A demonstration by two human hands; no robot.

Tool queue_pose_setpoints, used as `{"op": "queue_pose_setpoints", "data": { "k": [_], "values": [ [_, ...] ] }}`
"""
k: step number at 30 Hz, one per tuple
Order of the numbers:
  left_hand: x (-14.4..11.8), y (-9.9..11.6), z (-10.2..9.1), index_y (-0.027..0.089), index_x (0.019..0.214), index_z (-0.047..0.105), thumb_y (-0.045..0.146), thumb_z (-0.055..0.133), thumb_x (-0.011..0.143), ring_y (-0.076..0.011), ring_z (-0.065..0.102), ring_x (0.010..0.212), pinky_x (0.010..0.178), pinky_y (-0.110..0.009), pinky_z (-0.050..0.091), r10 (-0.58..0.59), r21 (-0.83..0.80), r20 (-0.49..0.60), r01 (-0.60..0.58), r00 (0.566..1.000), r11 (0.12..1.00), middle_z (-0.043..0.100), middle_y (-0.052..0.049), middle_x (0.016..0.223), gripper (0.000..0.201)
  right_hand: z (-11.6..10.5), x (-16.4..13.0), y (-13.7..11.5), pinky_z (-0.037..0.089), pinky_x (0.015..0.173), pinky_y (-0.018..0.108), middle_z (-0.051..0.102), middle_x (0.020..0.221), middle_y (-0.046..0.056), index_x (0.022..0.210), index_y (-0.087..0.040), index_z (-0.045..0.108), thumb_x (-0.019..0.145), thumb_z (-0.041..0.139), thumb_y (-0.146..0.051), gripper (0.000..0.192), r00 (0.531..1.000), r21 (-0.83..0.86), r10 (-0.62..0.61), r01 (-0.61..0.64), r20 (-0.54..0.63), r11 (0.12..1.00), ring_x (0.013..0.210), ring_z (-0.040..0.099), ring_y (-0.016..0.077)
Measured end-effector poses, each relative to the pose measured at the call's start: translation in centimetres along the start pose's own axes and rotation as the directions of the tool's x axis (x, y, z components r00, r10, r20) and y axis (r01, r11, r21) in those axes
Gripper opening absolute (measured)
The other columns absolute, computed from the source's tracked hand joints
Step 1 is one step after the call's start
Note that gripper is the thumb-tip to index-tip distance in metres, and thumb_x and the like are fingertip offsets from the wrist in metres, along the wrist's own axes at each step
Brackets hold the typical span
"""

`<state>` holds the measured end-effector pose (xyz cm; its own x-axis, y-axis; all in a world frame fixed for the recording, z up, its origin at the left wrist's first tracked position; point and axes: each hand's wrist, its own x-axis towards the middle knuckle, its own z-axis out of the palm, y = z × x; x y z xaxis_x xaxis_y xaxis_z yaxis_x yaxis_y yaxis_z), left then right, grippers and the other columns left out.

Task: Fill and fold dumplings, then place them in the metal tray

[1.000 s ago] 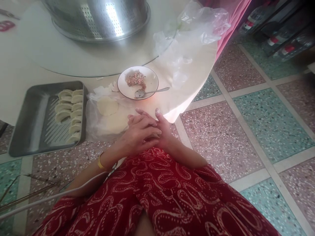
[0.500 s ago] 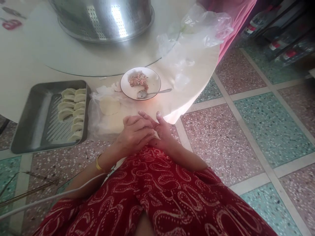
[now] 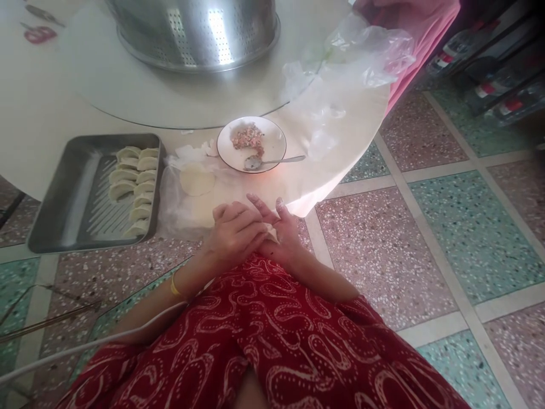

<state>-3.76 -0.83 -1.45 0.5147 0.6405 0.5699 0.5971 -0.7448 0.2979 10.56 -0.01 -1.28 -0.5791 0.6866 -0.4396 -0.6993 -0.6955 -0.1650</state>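
Floury white dusts the fingertips of the right hand [image 3: 283, 238], which lies under the left hand [image 3: 232, 233] just off the near edge of the surface [image 3: 51, 113], above a lap in red patterned cloth. Left hand: fingers curled over the right palm, back of hand up, wrist with a yellow bangle [image 3: 174, 284]. Right hand: index and one more finger stretched forward, thumb hidden. Something is probably pressed between the two palms, but it is covered; I cannot tell what either hand holds or how tightly it is closed.

Nearest things: stack of round wrappers [image 3: 196, 182] on a clear plastic sheet [image 3: 174, 210], just ahead of the left hand. Beyond it a white bowl [image 3: 272, 139] with minced filling [image 3: 247, 138] and a spoon [image 3: 272, 162] resting on its rim. Left of the wrappers a metal tray [image 3: 68, 199] holds two rows of folded dumplings [image 3: 134, 190]; its near end overhangs the surface edge. A large perforated steel basin [image 3: 196, 28] stands at the back.

Risks, as judged:
- Hands work over the lap and tiled floor [image 3: 426, 227], not over the surface; anything slipping from the palms would fall on cloth or floor.
- Overhanging tray could tip if knocked by the left forearm.
- Spoon handle points outward toward the edge; a brush from the right hand could flick it off.
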Motion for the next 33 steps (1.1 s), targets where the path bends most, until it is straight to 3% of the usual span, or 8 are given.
{"op": "queue_pose_setpoints", "data": {
  "k": [3, 8, 12, 26, 33],
  "values": [
    [0.2, 0.1, 0.1, 0.024, 0.087, 0.056, 0.021, 0.061, 0.09, -0.0213, 0.059, 0.084, 0.073, -0.037, 0.041, 0.044, 0.065, -0.005, -0.044, 0.999, 0.997, 0.067, 0.0, 0.087, 0.007, -0.2, 0.2, 0.3, 0.059, 0.082, 0.04, 0.072, 0.104, 0.008, 0.115, -0.022, 0.061, 0.098, 0.016, -0.053, 0.058, 1.0, -0.018, -0.014, 0.013, -0.011, 1.0, 0.086, 0.068, 0.0181],
    [-0.3, 0.3, -0.4, 0.022, 0.098, 0.059, 0.028, 0.067, 0.089, -0.0229, 0.057, 0.091, 0.081, -0.039, 0.042, -0.074, 0.055, -0.03, 0.076, 0.997, 0.996, 0.068, -0.002, 0.094, 0.013, -0.9, 0.3, 0.5, 0.054, 0.096, 0.044, 0.071, 0.117, 0.006, 0.119, -0.024, 0.061, 0.097, 0.021, -0.056, 0.056, 0.991, -0.053, -0.121, 0.123, 0.05, 0.991, 0.096, 0.069, 0.0197],
    [-0.8, 0.3, -0.6, 0.021, 0.087, 0.058, 0.028, 0.067, 0.088, -0.0216, 0.057, 0.086, 0.078, -0.039, 0.043, -0.143, 0.047, -0.044, 0.145, 0.989, 0.988, 0.069, -0.002, 0.086, 0.012, -1.0, 0.3, 0.6, 0.05, 0.101, 0.046, 0.069, 0.125, 0.005, 0.123, -0.026, 0.058, 0.096, 0.022, -0.058, 0.055, 0.985, -0.097, -0.167, 0.169, 0.031, 0.981, 0.105, 0.067, 0.0203],
    [-0.7, 0.2, 0.5, 0.018, 0.078, 0.055, 0.009, 0.062, 0.083, -0.0177, 0.059, 0.076, 0.076, -0.038, 0.044, -0.102, -0.054, -0.057, 0.099, 0.993, 0.994, 0.066, -0.003, 0.082, 0.013, -2.2, 1.2, 1.1, 0.049, 0.102, 0.045, 0.062, 0.136, 0.006, 0.129, -0.028, 0.051, 0.092, 0.024, -0.062, 0.057, 0.987, -0.188, -0.144, 0.155, 0.067, 0.97, 0.114, 0.063, 0.0211],
    [-1.0, 0.2, -0.2, 0.022, 0.087, 0.059, 0.025, 0.064, 0.087, -0.021, 0.058, 0.083, 0.079, -0.04, 0.045, -0.187, -0.065, 0.004, 0.187, 0.982, 0.98, 0.068, -0.003, 0.086, 0.006, -1.4, 1.0, 1.0, 0.053, 0.096, 0.043, 0.069, 0.124, 0.008, 0.122, -0.024, 0.056, 0.095, 0.025, -0.057, 0.052, 0.989, -0.108, -0.144, 0.145, 0.019, 0.984, 0.102, 0.068, 0.0198]
  ]
}}
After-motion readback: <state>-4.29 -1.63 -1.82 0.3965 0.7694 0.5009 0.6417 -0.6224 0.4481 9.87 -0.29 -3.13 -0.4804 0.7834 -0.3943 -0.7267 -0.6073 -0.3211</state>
